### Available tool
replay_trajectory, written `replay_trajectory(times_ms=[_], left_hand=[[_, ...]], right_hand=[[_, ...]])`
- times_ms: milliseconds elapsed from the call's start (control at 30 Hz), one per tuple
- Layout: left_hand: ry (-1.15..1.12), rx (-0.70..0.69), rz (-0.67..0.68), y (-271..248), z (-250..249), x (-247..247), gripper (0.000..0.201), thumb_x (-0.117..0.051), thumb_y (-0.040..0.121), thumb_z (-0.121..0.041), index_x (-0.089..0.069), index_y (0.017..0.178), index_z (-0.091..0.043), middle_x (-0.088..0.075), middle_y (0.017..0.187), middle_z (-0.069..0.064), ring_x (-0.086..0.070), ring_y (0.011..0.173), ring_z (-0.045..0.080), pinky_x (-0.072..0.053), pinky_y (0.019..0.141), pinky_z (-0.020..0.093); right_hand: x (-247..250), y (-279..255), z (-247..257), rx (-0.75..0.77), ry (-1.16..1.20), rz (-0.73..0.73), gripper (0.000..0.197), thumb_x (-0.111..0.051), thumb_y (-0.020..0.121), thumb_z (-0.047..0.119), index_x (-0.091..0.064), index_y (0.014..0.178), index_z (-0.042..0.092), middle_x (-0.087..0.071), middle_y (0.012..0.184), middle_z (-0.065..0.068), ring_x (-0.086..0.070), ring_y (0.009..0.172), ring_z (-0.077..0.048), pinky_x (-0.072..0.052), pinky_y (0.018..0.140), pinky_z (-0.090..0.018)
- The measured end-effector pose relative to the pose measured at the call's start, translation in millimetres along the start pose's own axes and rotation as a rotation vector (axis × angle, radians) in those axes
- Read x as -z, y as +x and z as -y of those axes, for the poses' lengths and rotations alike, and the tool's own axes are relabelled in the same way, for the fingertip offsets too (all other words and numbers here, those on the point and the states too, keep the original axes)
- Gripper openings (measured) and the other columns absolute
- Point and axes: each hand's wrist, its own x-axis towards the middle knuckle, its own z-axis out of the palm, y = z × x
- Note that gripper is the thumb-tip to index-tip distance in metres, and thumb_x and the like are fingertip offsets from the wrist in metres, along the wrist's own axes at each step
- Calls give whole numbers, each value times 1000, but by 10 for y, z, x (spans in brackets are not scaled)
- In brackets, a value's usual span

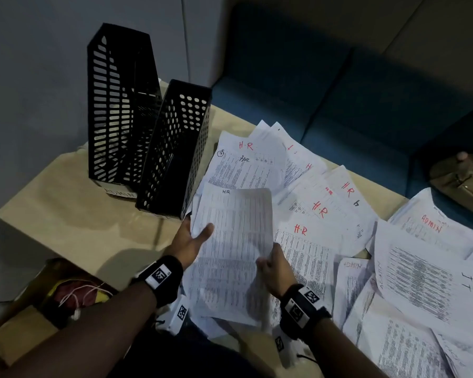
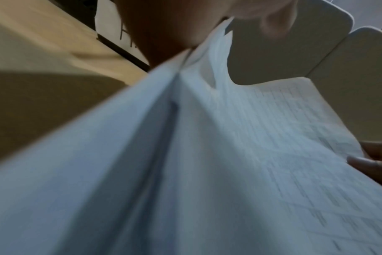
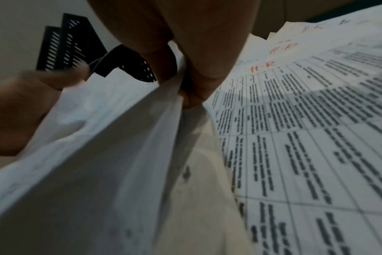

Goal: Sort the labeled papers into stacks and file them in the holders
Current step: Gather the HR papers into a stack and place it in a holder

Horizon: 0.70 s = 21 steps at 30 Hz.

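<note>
Right hand [image 1: 274,266]: fingers and thumb pinch right edge of held HR sheets [image 1: 232,249], lifted above the table.
Left hand [image 1: 192,237]: thumb lies over left edge of same sheets, fingers underneath; gripping them.
Held sheets: printed tables, "HR" written small at top; more than one layer visible in wrist views.
Loose papers [image 1: 320,208]: spread overlapping on beige table [image 1: 66,214]; red "H.R" marks in the middle, "ADMIN" at right.
Holders: perforated black holder [image 1: 175,148] just left of the papers; slotted black holder [image 1: 115,110] behind it, touching, white "ADMIN" label at base.
</note>
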Motion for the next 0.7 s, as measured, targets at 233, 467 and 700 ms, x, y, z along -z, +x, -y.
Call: replay_trajectory(times_ms=[233,467,700], left_hand=[[29,-34,-24,69,-95,19,59,-55,91,-47,-37,143,-23,-48,129,-19,-41,123,6,-31,102,28],[146,-43,-71,153,-121,-76,62,-72,82,-39,-47,136,-22,-57,134,-2,-52,124,19,-41,103,36],[29,7,72,134,-99,-50,26,-68,88,-13,-63,109,-28,-72,103,-8,-66,107,20,-54,82,27]], right_hand=[[266,52,-9,19,-173,144,68,-54,92,6,-17,146,22,-61,123,-10,-62,102,-24,-52,84,-34],[360,197,158,37,-55,150,62,-55,95,19,-20,146,10,-53,135,-6,-53,121,-23,-40,95,-28],[434,594,317,94,265,-168,80,-64,88,30,-13,150,25,-31,150,-11,-41,132,-32,-40,107,-50]])
